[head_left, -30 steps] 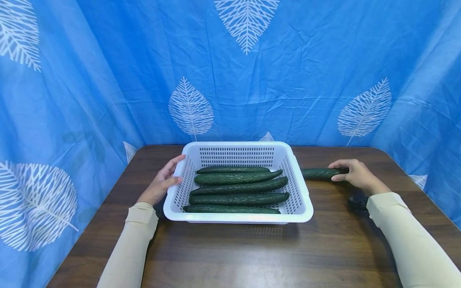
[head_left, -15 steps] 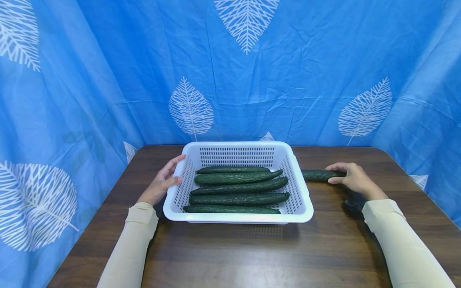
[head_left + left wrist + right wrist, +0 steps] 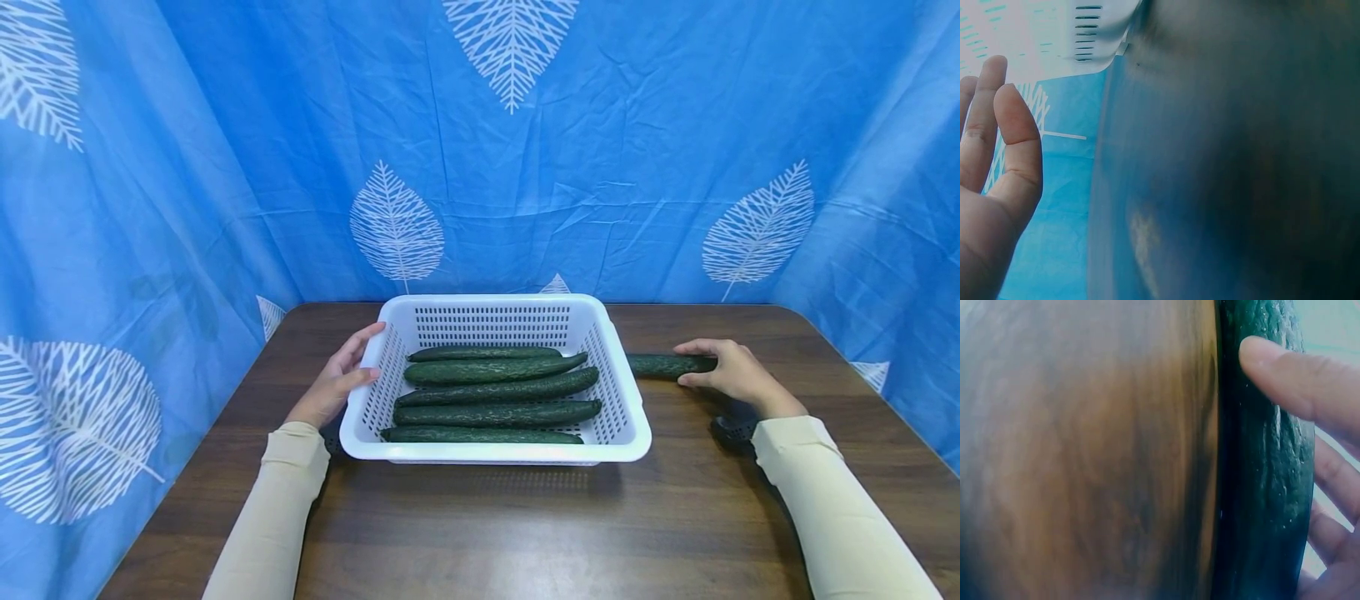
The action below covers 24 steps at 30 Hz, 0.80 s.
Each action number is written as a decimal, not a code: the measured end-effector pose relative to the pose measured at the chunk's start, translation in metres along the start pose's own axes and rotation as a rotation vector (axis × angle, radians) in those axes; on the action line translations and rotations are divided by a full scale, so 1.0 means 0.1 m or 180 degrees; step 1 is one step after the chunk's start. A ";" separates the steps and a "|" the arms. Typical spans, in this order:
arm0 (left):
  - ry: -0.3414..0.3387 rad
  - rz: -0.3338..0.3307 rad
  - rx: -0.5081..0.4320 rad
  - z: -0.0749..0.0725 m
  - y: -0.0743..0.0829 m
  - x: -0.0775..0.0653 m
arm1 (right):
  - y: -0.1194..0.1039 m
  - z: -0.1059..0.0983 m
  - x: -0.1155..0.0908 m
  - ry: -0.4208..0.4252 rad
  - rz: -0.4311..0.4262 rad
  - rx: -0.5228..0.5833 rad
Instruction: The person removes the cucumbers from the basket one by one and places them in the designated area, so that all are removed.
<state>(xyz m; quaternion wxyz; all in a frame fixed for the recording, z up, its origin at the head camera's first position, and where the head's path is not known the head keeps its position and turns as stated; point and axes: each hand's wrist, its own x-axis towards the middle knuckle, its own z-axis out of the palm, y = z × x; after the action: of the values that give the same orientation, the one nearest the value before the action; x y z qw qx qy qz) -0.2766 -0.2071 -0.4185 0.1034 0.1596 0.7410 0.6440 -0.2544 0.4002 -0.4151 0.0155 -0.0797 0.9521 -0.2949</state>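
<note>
A white perforated plastic basket (image 3: 495,452) stands mid-table, with several dark green cucumbers (image 3: 498,414) lying crosswise in it, roughly side by side. At its left end my left hand (image 3: 333,379) touches the rim with extended fingers and thumb; the left wrist view shows these fingers (image 3: 988,106) straight against the basket wall (image 3: 1088,37). To the right of the basket, another cucumber (image 3: 660,365) lies on the table, its left end hidden behind the basket rim. My right hand (image 3: 731,375) grips its right part, thumb on the near side, fingers on the far side.
The dark brown wooden table (image 3: 480,533) reaches back to a blue curtain (image 3: 622,150) with white leaf prints, which also hangs along both sides. A dark wrist device (image 3: 733,432) sits under the right cuff, close over the table.
My right hand has shifted slightly left and nearer along with the cucumber at the table's right. The left hand, basket and cucumbers inside have stayed in place.
</note>
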 end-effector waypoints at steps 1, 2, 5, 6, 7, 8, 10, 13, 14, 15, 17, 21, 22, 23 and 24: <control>0.0001 0.0001 0.0003 0.00 0.00 0.00 | 0.00 0.00 0.00 0.0008 0.0004 0.0001; -0.0002 0.0004 0.0008 0.00 0.00 0.00 | 0.00 0.00 0.00 0.0014 0.0009 0.0003; 0.0005 0.0001 0.0012 0.00 0.00 0.00 | -0.02 -0.01 -0.01 0.0028 0.0024 0.0058; 0.0007 0.0001 0.0013 0.00 0.00 0.00 | -0.03 -0.02 -0.01 0.0031 0.0028 0.0091; 0.0005 0.0002 0.0011 0.00 0.00 0.00 | -0.04 -0.02 -0.01 0.0034 0.0027 0.0128; 0.0004 0.0001 0.0007 0.00 0.00 0.00 | -0.06 -0.03 -0.02 0.0037 0.0010 0.0156; 0.0001 0.0002 0.0002 0.00 0.00 0.00 | -0.08 -0.05 -0.02 0.0044 -0.0035 0.0198; 0.0000 0.0001 -0.0009 -0.01 0.00 0.00 | -0.13 -0.07 -0.02 0.0061 -0.0154 0.0252; 0.0002 -0.0002 -0.0012 -0.01 0.00 0.01 | -0.15 -0.07 -0.03 0.0066 -0.0200 0.0256; 0.0005 -0.0007 -0.0012 -0.01 -0.01 0.01 | -0.16 -0.08 -0.03 0.0073 -0.0240 0.0266; 0.0004 -0.0011 -0.0018 -0.01 -0.01 0.01 | -0.21 -0.09 -0.03 0.0092 -0.0322 0.0287; -0.0010 -0.0006 -0.0021 -0.01 -0.02 0.01 | -0.30 -0.12 -0.03 0.0142 -0.0474 0.0242; -0.0012 -0.0001 -0.0021 -0.01 -0.02 0.01 | -0.33 -0.13 -0.03 0.0147 -0.0510 0.0246; -0.0014 0.0003 -0.0020 -0.01 -0.02 0.01 | -0.36 -0.14 -0.03 0.0158 -0.0561 0.0259; -0.0016 0.0004 -0.0019 -0.01 -0.02 0.01 | -0.38 -0.15 -0.04 0.0166 -0.0610 0.0278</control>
<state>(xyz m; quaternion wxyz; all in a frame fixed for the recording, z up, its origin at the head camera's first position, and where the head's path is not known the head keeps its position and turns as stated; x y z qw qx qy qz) -0.2777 -0.2080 -0.4200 0.1053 0.1614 0.7387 0.6459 -0.2467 0.3784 -0.3815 -0.0341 -0.1620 0.9264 -0.3382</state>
